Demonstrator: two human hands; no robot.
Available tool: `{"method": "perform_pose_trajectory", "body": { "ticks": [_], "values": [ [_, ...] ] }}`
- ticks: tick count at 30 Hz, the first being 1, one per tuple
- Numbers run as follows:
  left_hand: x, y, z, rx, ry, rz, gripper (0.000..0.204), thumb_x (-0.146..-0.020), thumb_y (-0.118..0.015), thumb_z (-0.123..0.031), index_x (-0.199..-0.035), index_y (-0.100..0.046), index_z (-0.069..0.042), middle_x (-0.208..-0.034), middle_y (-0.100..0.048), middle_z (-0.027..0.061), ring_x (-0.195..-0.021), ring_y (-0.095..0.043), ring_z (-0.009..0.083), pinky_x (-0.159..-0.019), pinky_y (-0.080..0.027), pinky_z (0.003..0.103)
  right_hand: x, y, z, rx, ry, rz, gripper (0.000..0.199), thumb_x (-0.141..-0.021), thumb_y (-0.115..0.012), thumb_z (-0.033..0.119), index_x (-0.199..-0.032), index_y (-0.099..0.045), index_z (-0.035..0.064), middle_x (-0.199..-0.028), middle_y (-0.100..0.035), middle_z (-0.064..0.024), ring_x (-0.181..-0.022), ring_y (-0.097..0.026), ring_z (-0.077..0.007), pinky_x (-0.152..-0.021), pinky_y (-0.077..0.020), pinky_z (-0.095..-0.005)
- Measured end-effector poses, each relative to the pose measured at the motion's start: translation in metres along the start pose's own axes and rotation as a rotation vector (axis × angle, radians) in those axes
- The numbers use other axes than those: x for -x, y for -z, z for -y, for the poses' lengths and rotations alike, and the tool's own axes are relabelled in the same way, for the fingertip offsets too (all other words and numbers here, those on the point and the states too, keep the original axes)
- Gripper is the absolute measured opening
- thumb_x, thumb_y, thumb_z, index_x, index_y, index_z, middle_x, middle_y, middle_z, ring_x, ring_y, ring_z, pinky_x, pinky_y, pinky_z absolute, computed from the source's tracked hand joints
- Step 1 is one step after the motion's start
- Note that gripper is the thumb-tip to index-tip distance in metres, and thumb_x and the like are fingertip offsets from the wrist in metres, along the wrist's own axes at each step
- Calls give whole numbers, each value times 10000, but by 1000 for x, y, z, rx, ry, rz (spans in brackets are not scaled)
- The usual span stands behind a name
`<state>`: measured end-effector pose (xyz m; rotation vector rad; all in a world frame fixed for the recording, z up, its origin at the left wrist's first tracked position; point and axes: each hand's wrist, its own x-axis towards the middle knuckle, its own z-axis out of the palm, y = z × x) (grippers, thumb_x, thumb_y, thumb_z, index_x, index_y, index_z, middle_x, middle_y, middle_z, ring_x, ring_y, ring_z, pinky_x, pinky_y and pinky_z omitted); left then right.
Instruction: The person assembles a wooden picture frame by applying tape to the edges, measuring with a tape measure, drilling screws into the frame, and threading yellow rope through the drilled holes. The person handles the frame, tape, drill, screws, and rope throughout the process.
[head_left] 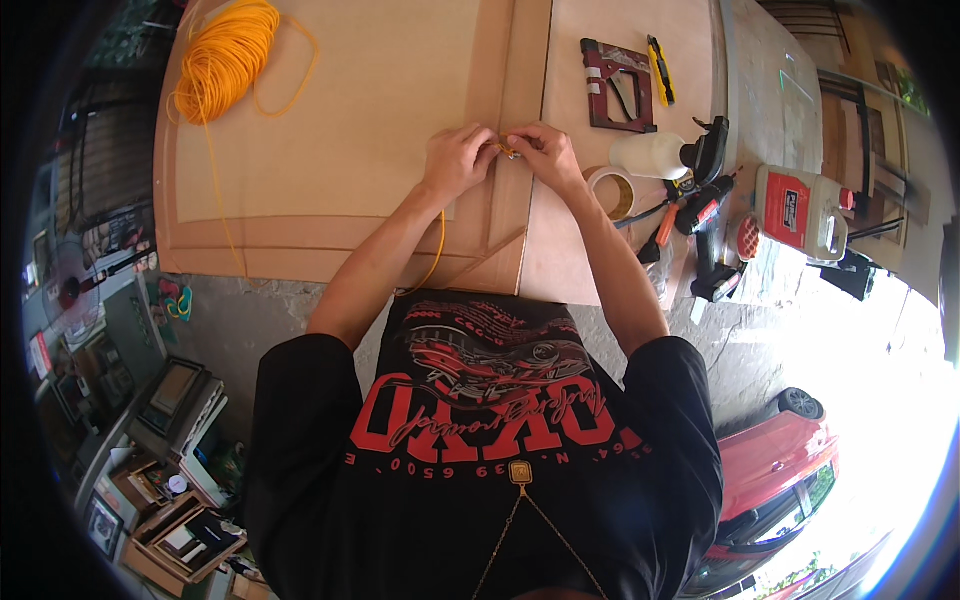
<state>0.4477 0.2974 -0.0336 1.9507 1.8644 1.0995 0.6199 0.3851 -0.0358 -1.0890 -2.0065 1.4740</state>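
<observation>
At the far left of the tabletop (300, 240) lies a coil of orange cord (222, 60), loosely bundled near the top corner of a brown board (350, 110). One strand runs down from the coil along the board's left part, and another stretch of cord curves up from the tabletop's near edge toward the hands.

The left hand (458, 160) rests on the board near its middle, its grip pinched on the orange cord end — fingers curled tight, thumb side turned to the right. Just beside it, touching at the fingertips, the right hand (545, 150) is likewise clenched on the same short piece of cord; the exact spot between the fingers is too small to read.

Right of the hands sits a roll of tape (612, 190), close to the right wrist. Farther back lies a dark red frame (618, 85) with a yellow utility knife (660, 70) beside it. Then come a white squeeze bottle (652, 155), a black glue gun (708, 150) and — at the right edge — a white jug with a red label (800, 210).
</observation>
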Motion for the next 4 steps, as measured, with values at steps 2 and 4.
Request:
{"method": "perform_pose_trajectory", "body": {
  "ticks": [2,4],
  "values": [
    [1,-3,-1,5,40,-6,124,-784,-724,-156,-835,-621,-108,-746,-618,22,-628,-620,220,-566,-465,379,1,4,-3,141,104,20,159,-908,-675,173,-1009,-731,64,-852,-700,-44,-618,-568,-143,-585,-473,-268],
    [4,-4,-1,6,63,-9,123,-787,-725,-162,-837,-624,-112,-743,-620,18,-627,-621,215,-571,-464,380,2,5,-6,145,189,35,157,-911,-680,193,-1022,-738,97,-838,-693,-30,-610,-530,-109,-561,-439,-267]
  ]
}}
